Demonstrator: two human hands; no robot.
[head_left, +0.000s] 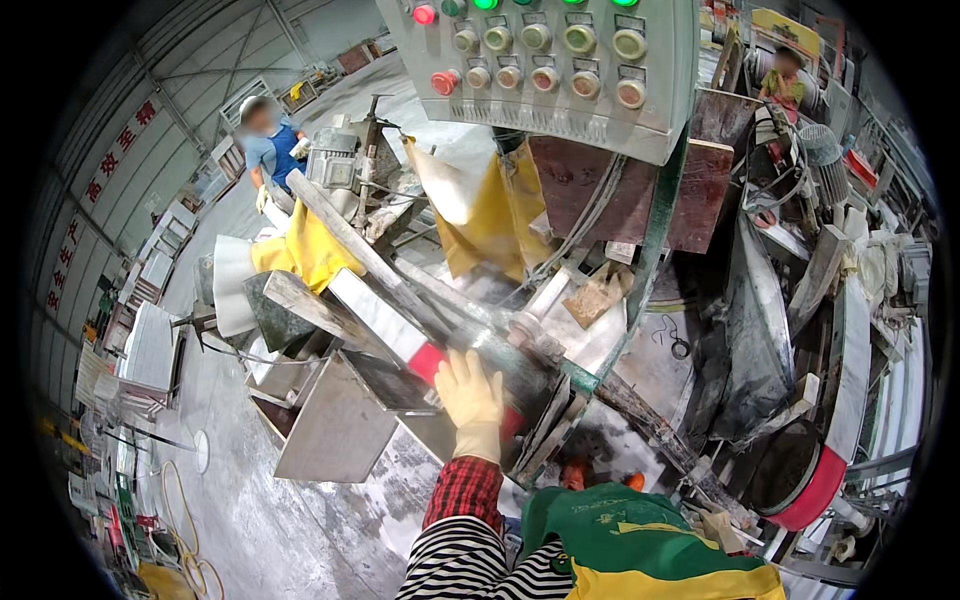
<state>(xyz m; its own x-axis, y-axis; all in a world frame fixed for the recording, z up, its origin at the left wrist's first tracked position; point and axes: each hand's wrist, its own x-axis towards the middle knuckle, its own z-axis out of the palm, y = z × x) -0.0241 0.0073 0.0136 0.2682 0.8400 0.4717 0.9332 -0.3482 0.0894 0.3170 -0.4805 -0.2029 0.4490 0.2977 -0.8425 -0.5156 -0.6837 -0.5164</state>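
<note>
While the left hand [470, 395], in a pale glove, was stretched out over the red band [427, 361] in the middle of the frame, its fingers were nearly straight and a little apart, not curled around anything. I could not tell if the palm pressed down on the band. Red showed on both sides of the hand, up to the left and down to the right.

A white strip [378, 315] ran from the red band toward the upper left, with a rough grey plank [318, 312] just beside it. A yellow cloth [312, 250] hung by the far end of the strip. Left of the hand and lower down stood a flat grey board [335, 425].

At the bottom of the frame were the red checked cuff [465, 492], a striped sleeve [455, 565] and a green and yellow apron [630, 535].

A big grey box with round buttons [555, 62] filled the top middle, and a yellow sheet [485, 220] hung below it. A worker in blue [272, 150] stood at the upper left. Another person [783, 88] was at the upper right.
</note>
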